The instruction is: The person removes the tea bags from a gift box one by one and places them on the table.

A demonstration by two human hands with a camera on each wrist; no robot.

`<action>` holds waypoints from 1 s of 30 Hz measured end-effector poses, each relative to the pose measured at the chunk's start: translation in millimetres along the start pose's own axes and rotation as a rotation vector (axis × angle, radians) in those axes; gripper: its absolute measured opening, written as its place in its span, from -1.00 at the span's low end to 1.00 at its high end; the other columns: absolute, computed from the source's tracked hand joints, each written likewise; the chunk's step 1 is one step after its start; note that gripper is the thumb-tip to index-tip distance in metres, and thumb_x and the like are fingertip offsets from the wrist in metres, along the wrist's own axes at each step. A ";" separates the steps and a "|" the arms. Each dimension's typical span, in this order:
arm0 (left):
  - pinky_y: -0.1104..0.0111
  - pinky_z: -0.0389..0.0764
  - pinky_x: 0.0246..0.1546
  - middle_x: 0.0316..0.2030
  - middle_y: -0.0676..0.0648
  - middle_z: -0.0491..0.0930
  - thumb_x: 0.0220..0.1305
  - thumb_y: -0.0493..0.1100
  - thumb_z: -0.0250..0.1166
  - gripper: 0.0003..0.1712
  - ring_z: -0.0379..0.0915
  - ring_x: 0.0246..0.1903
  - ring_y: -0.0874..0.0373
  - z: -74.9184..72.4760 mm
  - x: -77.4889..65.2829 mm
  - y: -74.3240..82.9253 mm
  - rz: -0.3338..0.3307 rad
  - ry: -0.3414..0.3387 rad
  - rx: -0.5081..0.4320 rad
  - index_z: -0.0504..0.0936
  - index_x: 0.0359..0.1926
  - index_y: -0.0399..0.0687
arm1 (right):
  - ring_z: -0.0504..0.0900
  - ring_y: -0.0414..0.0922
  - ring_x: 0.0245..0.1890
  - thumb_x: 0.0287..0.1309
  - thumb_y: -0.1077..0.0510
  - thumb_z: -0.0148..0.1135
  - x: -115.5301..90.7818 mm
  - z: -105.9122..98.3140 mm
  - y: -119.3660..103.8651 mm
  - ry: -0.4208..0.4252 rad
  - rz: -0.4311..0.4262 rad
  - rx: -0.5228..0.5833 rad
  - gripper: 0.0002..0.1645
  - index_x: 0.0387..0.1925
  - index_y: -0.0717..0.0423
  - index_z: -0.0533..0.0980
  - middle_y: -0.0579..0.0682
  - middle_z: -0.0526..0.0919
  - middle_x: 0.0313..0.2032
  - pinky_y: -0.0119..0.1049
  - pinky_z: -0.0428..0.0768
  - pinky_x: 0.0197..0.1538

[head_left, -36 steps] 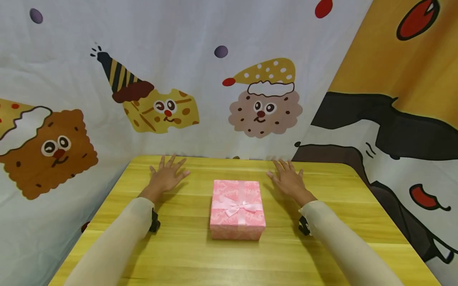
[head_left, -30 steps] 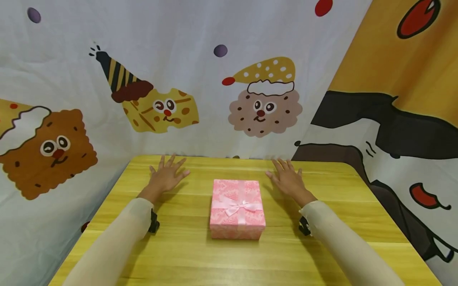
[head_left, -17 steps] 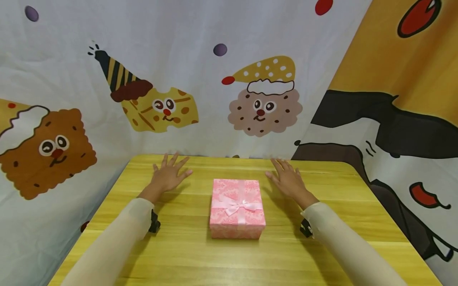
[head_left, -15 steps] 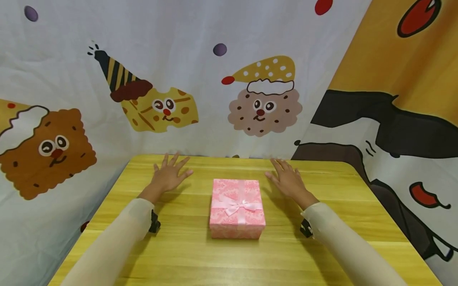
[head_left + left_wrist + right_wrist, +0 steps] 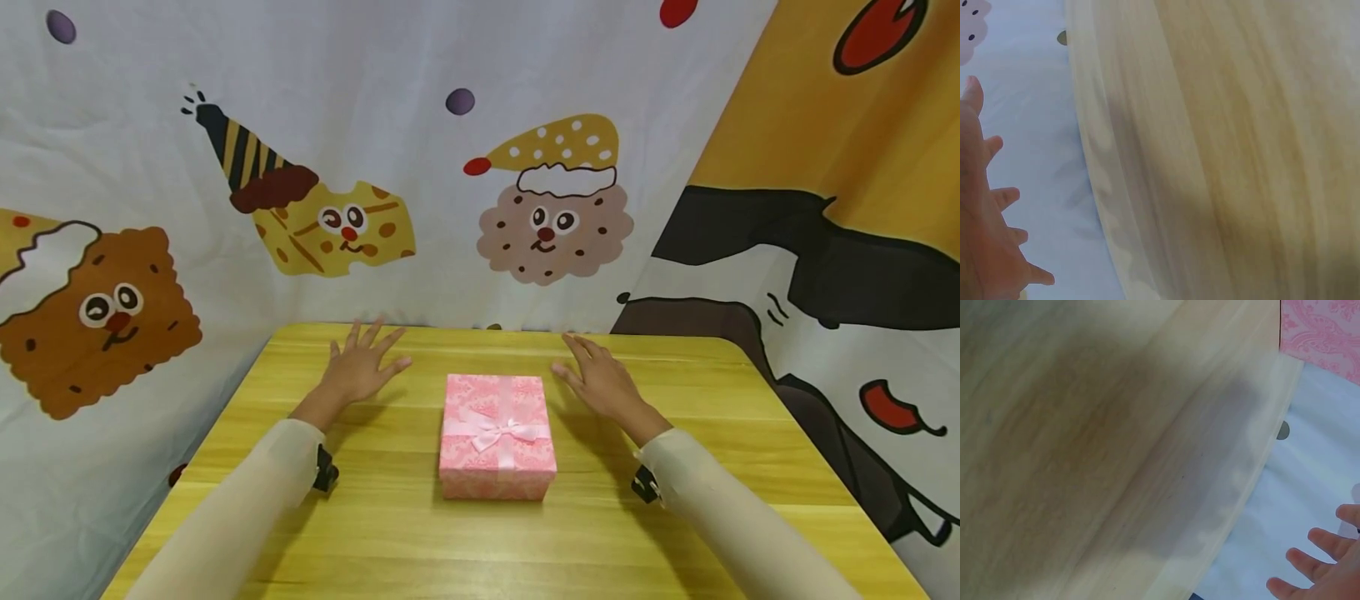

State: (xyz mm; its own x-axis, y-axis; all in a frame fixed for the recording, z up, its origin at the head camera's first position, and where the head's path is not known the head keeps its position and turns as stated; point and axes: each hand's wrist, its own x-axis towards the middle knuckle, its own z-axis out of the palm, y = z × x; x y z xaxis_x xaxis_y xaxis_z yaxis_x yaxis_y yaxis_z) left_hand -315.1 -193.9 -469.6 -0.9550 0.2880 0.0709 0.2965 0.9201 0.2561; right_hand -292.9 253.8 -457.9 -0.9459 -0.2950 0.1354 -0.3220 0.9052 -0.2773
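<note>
A square pink gift box (image 5: 480, 479) with a pale ribbon and bow on its lid sits at the middle of the table. To its left my left hand (image 5: 354, 372) is held above the tabletop, fingers spread, holding nothing. On the other side my right hand (image 5: 606, 385) hovers with its fingers stretched out, also holding nothing. Neither hand touches the box. The left wrist view shows part of my left hand (image 5: 979, 212) at its edge. In the right wrist view, several fingertips of my right hand (image 5: 1335, 569) show low at the right, and a corner of the pink box (image 5: 1322, 334) shows above.
The yellow wood-grain table (image 5: 390, 550) has rounded far corners. A white cloth printed with cartoon biscuits and cheese (image 5: 442, 292) hangs right behind its far edge. Dark wrist straps (image 5: 325, 471) show at both cuffs.
My left hand has drifted slightly to the right, towards the box. My right hand's fingers have drawn closer together and it has turned a little inward. The box stays put.
</note>
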 end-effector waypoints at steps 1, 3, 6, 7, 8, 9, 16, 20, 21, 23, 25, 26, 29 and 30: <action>-0.60 -0.18 0.29 0.65 -0.17 -0.21 0.44 0.58 -0.25 -0.09 -0.45 0.57 -0.42 0.3 0.0 0.6 0.005 0.006 0.004 -0.04 0.66 0.39 | 0.23 0.37 0.45 0.50 -0.44 -0.16 -0.4 -0.5 -1.0 0.000 0.000 0.009 -0.08 0.65 -0.10 0.00 0.22 0.17 0.54 0.47 0.30 0.32; -0.60 -0.18 0.30 0.65 -0.19 -0.17 0.45 0.57 -0.23 -0.10 -0.42 0.57 -0.43 1.2 -0.3 1.4 0.012 0.017 0.004 -0.02 0.66 0.38 | 0.25 0.37 0.44 0.50 -0.43 -0.15 -1.1 -1.3 -2.7 0.000 -0.002 0.021 -0.09 0.65 -0.11 0.02 0.23 0.20 0.53 0.45 0.35 0.29; -0.58 -0.17 0.32 0.65 -0.18 -0.17 0.46 0.55 -0.21 -0.10 -0.40 0.57 -0.42 1.3 -3.1 4.3 0.016 0.020 -0.018 0.01 0.65 0.34 | 0.25 0.37 0.44 0.50 -0.44 -0.14 -2.4 -1.9 -5.2 -0.011 0.001 0.045 -0.09 0.65 -0.13 0.01 0.25 0.22 0.51 0.46 0.36 0.28; -0.58 -0.18 0.32 0.65 -0.18 -0.18 0.47 0.54 -0.20 -0.11 -0.39 0.57 -0.43 1.5 -3.9 5.3 0.020 0.019 -0.027 0.02 0.65 0.32 | 0.25 0.37 0.44 0.49 -0.45 -0.14 -2.9 -1.9 -6.0 -0.015 0.002 0.052 -0.09 0.65 -0.14 0.01 0.26 0.23 0.50 0.46 0.36 0.29; -0.58 -0.18 0.32 0.65 -0.19 -0.17 0.47 0.53 -0.19 -0.11 -0.38 0.57 -0.44 1.4 -5.1 6.6 0.023 0.018 -0.036 0.04 0.65 0.30 | 0.27 0.38 0.43 0.49 -0.44 -0.14 -3.5 -1.8 -6.5 -0.017 0.000 0.057 -0.09 0.65 -0.13 0.01 0.27 0.24 0.49 0.46 0.36 0.28; -0.57 -0.17 0.32 0.65 -0.19 -0.16 0.48 0.52 -0.18 -0.11 -0.37 0.57 -0.44 1.3 -6.2 8.1 0.027 0.017 -0.044 0.05 0.65 0.28 | 0.28 0.37 0.43 0.49 -0.44 -0.13 -4.0 -1.9 -7.2 -0.021 0.001 0.066 -0.09 0.65 -0.14 0.01 0.27 0.25 0.49 0.45 0.36 0.29; -0.58 -0.09 0.31 0.64 -0.20 -0.11 0.52 0.45 -0.10 -0.16 -0.32 0.56 -0.45 -1.3 -13.3 18.7 0.057 0.022 -0.069 0.08 0.64 0.26 | 0.35 0.37 0.38 0.51 -0.38 -0.07 -7.8 -3.2 -14.4 -0.027 -0.012 0.105 -0.11 0.65 -0.11 0.03 0.32 0.28 0.46 0.42 0.35 0.32; -0.57 -0.07 0.31 0.64 -0.19 -0.10 0.52 0.44 -0.10 -0.17 -0.33 0.56 -0.45 -0.1 -14.7 22.3 0.073 0.034 -0.085 0.10 0.64 0.26 | 0.36 0.38 0.38 0.51 -0.39 -0.08 -10.1 -4.7 -18.5 -0.034 -0.021 0.109 -0.09 0.64 -0.07 0.03 0.35 0.29 0.45 0.41 0.35 0.34; -0.57 -0.07 0.31 0.63 -0.20 -0.10 0.52 0.45 -0.10 -0.17 -0.33 0.56 -0.45 0.1 -15.1 23.1 0.076 0.037 -0.088 0.10 0.64 0.27 | 0.36 0.38 0.37 0.51 -0.38 -0.08 -10.6 -5.0 -19.1 -0.035 -0.022 0.110 -0.10 0.64 -0.06 0.03 0.35 0.29 0.44 0.40 0.35 0.34; -0.57 -0.07 0.31 0.63 -0.20 -0.08 0.52 0.44 -0.09 -0.18 -0.32 0.56 -0.45 0.9 -15.8 24.6 0.087 0.044 -0.096 0.11 0.63 0.26 | 0.38 0.39 0.36 0.52 -0.35 -0.06 -11.2 -4.7 -19.8 -0.031 -0.028 0.111 -0.11 0.64 -0.04 0.03 0.36 0.30 0.43 0.41 0.36 0.33; -0.57 -0.06 0.31 0.63 -0.21 -0.07 0.52 0.43 -0.09 -0.19 -0.30 0.56 -0.45 1.3 -16.2 26.1 0.096 0.048 -0.096 0.11 0.63 0.27 | 0.40 0.39 0.34 0.52 -0.35 -0.06 -11.5 -4.3 -20.3 -0.029 -0.030 0.116 -0.12 0.64 -0.05 0.05 0.36 0.30 0.43 0.40 0.37 0.32; -0.57 -0.06 0.31 0.63 -0.21 -0.06 0.52 0.43 -0.09 -0.19 -0.29 0.56 -0.45 1.3 -16.6 27.0 0.099 0.049 -0.096 0.11 0.63 0.28 | 0.41 0.40 0.33 0.52 -0.36 -0.07 -11.5 -3.9 -20.5 -0.026 -0.033 0.118 -0.12 0.63 -0.04 0.06 0.36 0.30 0.43 0.41 0.38 0.31; -0.56 -0.05 0.32 0.62 -0.22 -0.04 0.53 0.41 -0.06 -0.21 -0.26 0.56 -0.45 0.3 -18.1 30.0 0.116 0.052 -0.110 0.11 0.63 0.29 | 0.45 0.40 0.29 0.52 -0.39 -0.11 -12.1 -4.0 -21.6 -0.018 -0.045 0.128 -0.11 0.62 -0.01 0.09 0.35 0.32 0.42 0.41 0.40 0.29; -0.55 -0.04 0.32 0.62 -0.23 -0.03 0.53 0.40 -0.06 -0.21 -0.25 0.56 -0.45 -0.2 -18.6 31.0 0.121 0.051 -0.112 0.11 0.63 0.29 | 0.48 0.39 0.26 0.52 -0.40 -0.12 -12.2 -4.0 -22.0 -0.017 -0.045 0.135 -0.12 0.61 -0.01 0.11 0.35 0.33 0.42 0.39 0.41 0.29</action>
State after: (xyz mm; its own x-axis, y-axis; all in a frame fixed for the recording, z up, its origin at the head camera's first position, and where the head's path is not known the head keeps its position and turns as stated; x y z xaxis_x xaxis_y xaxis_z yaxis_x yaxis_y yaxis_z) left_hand -288.2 -170.8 -462.8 -0.9126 0.3780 0.1559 0.4089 0.8435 0.3483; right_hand -274.0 238.7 -449.6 -0.9304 -0.3409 0.1346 -0.3658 0.8418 -0.3969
